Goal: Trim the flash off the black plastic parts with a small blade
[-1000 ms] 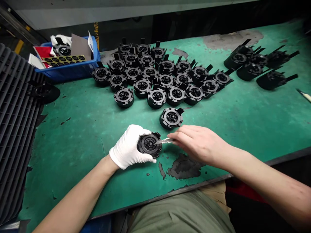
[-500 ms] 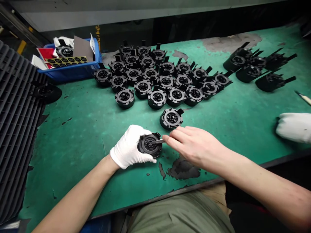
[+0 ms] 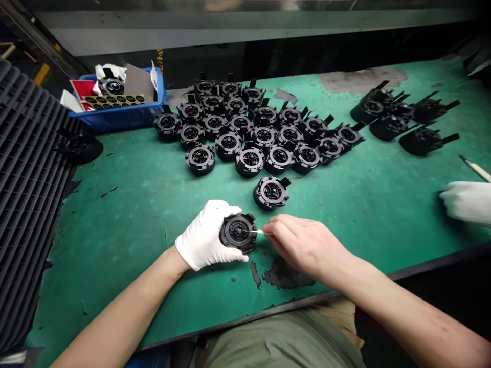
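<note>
My left hand (image 3: 210, 236), in a white glove, is closed around the side of a round black plastic housing (image 3: 238, 232), tilted with its ringed face up. Thumb and fingers clasp its left part. My bare right hand (image 3: 301, 244) pinches a slim tweezers-like metal tool (image 3: 264, 232); its bright tip reaches over the housing's right rim, and most of its length is hidden in the fingers. Just beyond both hands sits a single similar housing (image 3: 271, 192) with an upright tab.
Several black housings (image 3: 249, 159) stand grouped behind, and more (image 3: 389, 125) at the far right. A blue bin (image 3: 126, 117) with papers and stickers is at back left, beside a ribbed grey stack (image 3: 30, 204). Another person's gloved hand (image 3: 466, 201) rests at right near a pen-like stick (image 3: 479, 168).
The metal tool's tip has drawn back from the housing's centre to its right rim, my right hand moving slightly right and down. The left hand still holds the housing. The view has shifted slightly.
</note>
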{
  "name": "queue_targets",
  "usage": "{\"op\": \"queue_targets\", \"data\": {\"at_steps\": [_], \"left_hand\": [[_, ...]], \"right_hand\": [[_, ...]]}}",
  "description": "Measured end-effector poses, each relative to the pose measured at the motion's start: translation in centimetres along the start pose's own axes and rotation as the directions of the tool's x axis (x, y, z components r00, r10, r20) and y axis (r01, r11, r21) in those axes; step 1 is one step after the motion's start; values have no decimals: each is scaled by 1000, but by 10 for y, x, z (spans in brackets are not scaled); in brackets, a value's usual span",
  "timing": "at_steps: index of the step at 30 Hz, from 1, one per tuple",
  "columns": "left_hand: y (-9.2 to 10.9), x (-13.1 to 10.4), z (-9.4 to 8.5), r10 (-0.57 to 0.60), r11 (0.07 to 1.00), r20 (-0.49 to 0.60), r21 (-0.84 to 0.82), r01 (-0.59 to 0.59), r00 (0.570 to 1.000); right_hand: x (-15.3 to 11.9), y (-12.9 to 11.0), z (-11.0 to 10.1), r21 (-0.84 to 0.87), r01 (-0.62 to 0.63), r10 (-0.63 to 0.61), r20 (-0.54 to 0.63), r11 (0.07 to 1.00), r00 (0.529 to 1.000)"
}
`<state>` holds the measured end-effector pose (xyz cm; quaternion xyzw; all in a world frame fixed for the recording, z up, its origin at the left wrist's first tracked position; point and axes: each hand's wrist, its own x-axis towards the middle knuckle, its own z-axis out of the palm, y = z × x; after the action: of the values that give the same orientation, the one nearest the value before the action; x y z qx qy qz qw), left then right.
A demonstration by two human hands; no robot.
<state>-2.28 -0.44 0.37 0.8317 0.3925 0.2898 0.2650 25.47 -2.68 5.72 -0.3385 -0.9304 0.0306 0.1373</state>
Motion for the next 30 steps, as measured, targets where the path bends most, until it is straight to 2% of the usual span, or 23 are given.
{"op": "queue_targets", "data": {"at_steps": [3, 6, 30], "left_hand": [[-5, -5, 4, 35, 999, -3, -18, -35, 999], [-4, -5, 5, 21, 999, 17, -42, -21, 1000], [8, 8, -3, 16, 993, 16, -116, -14, 1000]], "right_hand": [[-7, -10, 6, -31, 23, -24, -48, 999, 999], [-8, -14, 7, -70, 8, -13, -69, 998, 998], [-10, -14, 13, -16, -55, 54, -80, 998, 995]]}}
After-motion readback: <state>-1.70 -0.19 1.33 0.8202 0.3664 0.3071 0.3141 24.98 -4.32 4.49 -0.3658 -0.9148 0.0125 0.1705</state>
